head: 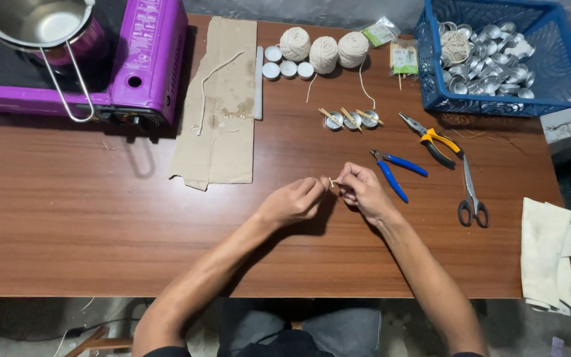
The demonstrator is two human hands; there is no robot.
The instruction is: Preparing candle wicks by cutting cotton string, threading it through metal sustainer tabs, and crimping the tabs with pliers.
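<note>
Your left hand [293, 200] and right hand [363, 188] meet just below the middle of the frame, above the wooden bench [100, 218]. The fingers of both hands are pressed together, pinching a small pale wick piece [332, 182] held between them; it is too small to tell more.

Just right of your right hand lie blue-handled pliers [394, 170], then orange-and-black pliers [434, 140] and scissors [472, 195] further right. Above your hands sit three small metal cups [351, 119] with sticks laid across them. Beyond those, near the top edge, are three balls of white string [324, 50] and a few white tealights [288, 64]. A blue basket [563, 73] of metal cups fills the upper right. A purple portable stove [150, 59] carrying a steel pot [34, 23] stands upper left, with a cardboard sheet [223, 99] beside it. A folded white cloth [546, 251] lies at the right edge.
</note>
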